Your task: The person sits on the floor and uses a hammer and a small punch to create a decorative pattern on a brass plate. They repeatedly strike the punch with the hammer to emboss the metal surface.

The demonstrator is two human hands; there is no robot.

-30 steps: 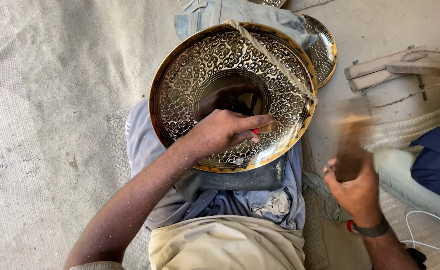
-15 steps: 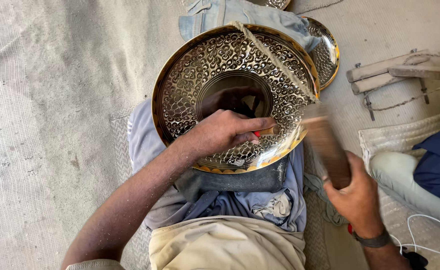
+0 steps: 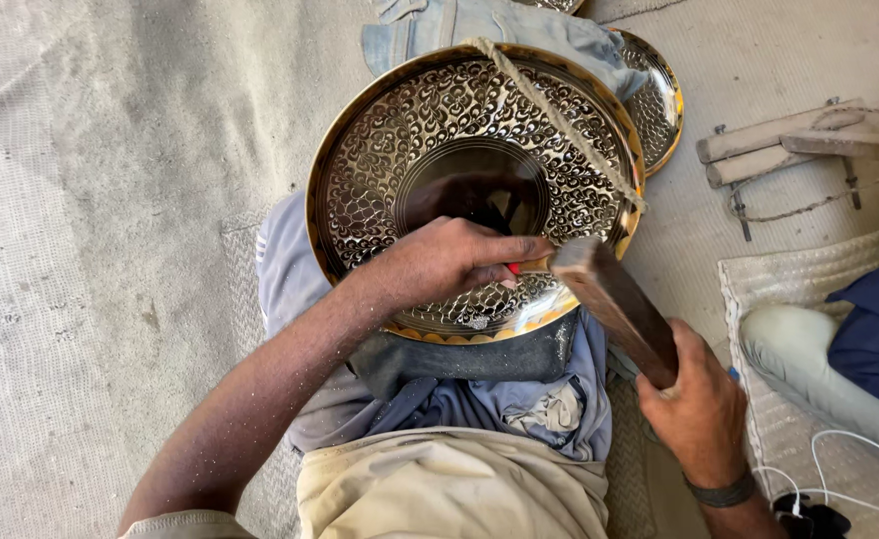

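On the person's lap, over bunched cloth (image 3: 519,399), lies the brass tray (image 3: 380,160), stiff, thin and easily dented, best steadied flat by its rim. The left hand (image 3: 449,265) is pinched around a small punch (image 3: 515,268) standing on the tray. The right hand (image 3: 699,409) is clenched on a wooden mallet (image 3: 609,299), head at the punch

The left hand (image 3: 449,265) sits mid-frame, forearm slanting up from the lower left, fingers (image 3: 519,250) curled and pinched together. The right hand (image 3: 699,409), lower right, is clenched in a fist, wrist banded.
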